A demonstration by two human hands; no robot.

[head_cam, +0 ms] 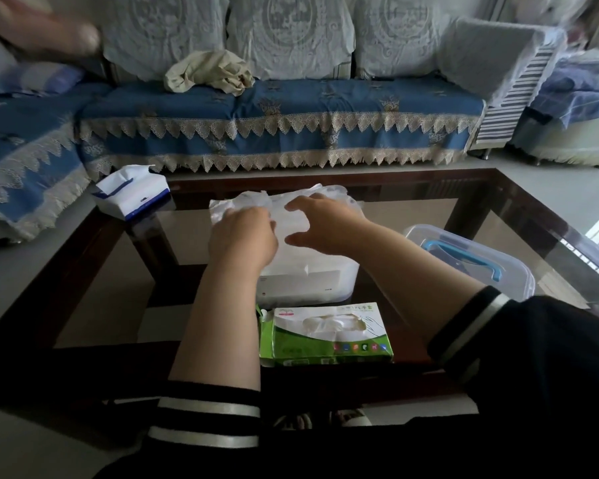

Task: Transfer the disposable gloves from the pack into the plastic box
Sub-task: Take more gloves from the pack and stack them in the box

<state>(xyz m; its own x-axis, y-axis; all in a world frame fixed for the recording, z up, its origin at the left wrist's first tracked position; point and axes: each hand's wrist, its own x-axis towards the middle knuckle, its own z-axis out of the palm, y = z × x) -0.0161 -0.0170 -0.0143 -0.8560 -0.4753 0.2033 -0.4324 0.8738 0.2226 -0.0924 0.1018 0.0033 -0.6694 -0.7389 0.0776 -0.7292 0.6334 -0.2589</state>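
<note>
Hands (273,229) on gloves (256,202) (crosswise)

Both forearms reach up from the bottom of the frame toward its centre, bare from rolled-back dark sleeves with pale stripes at the cuffs. The left hand (242,236) sits just left of centre, back to the camera, its fingers curled down and forward so the tips are hidden. The right hand (320,221) lies just right of it, slightly higher in the frame, palm turned left, fingers spread and bent like a claw, thumb below pointing left toward the other hand. The two hands are near each other but apart.
</note>
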